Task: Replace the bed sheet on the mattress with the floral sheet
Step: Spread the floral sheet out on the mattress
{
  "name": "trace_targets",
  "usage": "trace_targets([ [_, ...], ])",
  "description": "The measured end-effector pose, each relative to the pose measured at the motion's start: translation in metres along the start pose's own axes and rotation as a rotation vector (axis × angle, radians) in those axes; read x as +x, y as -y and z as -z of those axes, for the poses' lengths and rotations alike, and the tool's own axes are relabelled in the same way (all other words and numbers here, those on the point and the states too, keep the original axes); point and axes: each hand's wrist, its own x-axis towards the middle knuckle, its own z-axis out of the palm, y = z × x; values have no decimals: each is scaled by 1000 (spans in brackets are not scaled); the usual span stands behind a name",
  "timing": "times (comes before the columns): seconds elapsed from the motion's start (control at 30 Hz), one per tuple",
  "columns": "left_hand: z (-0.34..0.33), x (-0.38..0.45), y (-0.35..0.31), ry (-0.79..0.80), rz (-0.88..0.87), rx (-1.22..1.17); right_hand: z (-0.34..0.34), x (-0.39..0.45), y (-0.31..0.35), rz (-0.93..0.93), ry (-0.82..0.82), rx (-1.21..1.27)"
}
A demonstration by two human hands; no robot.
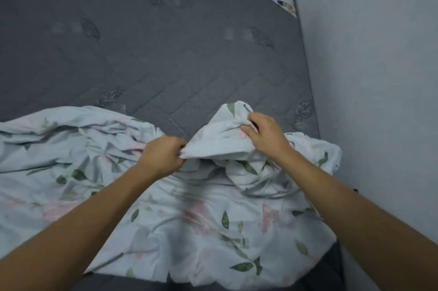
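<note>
Your forearms: both reach forward over the crumpled floral sheet.
Left hand: you pinch a sheet edge.
Right hand: you grip a raised fold.
Sheet: bunched crosswise over the near end of the mattress.
Open room: bare grey mattress beyond; wall along its right edge.

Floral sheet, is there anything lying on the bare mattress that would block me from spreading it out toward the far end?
Nothing visible. The left hand and right hand both grip the floral sheet, and the grey mattress beyond it shows only its quilted surface.
</note>
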Motion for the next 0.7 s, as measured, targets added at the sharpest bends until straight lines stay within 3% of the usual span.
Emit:
trace_targets([
  [0.17, 92, 71, -14, -340, -190, -30, 73, 59, 26, 49, -281, -90],
  [0.23, 104, 73, -25, -336, -307, -101, 89, 66, 33, 64, -264, -96],
  [0.37, 50, 37, -18, -79, -435, -44, 67, 29, 20, -52, 108, -278],
  [0.47, -13, -8, -8, 323, -322, 116, 24, -25, -8, -222, 567, -492],
  [0.53, -44, -26, -4, 537, -202, 91, 0, -49, -21, -297, 680, -477],
  [0.6, -58, -26, -4, 504, -124, -4, -14, -57, -27, -280, 501, -417],
  [0.7, -70, -5, -2, 265, -106, -94, -33, -51, -28, -93, 165, -328],
])
